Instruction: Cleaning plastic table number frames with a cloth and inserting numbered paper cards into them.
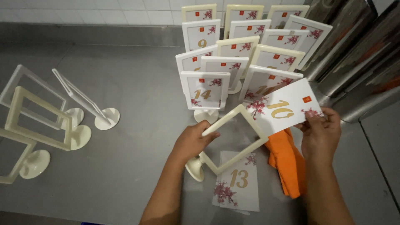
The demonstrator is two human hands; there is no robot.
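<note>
- The left hand (192,141) grips a cream-coloured frame stand (233,139) by its left edge, fingers curled over the rim and thumb beneath; the frame is tilted, its round foot (195,168) pointing near-left, just above the steel table (137,96)
- The frame is a hollow rectangle with no card filling its window; the table and a loose card show through it
- The right hand (320,135) pinches a white number card (285,107) at its right edge between thumb and fingertips; the card bears a gold numeral, a small orange square and pink blossom sprigs, and its left edge meets the frame's far-right side
- A second card of the same pattern (237,183) lies flat on the table under the frame, on top of further cards
- An orange cloth (287,162) lies crumpled between the two hands, just beside the loose cards
- Far of the hands stands a tight cluster of filled stands (241,54), the nearest one (205,92) just beyond the left knuckles, so there is little room on that side
- At the left, well apart, are empty stands (37,121), with open steel between them and the hands
- At the right, shiny metal containers (354,54) crowd the table's far-right corner, near the held card
</note>
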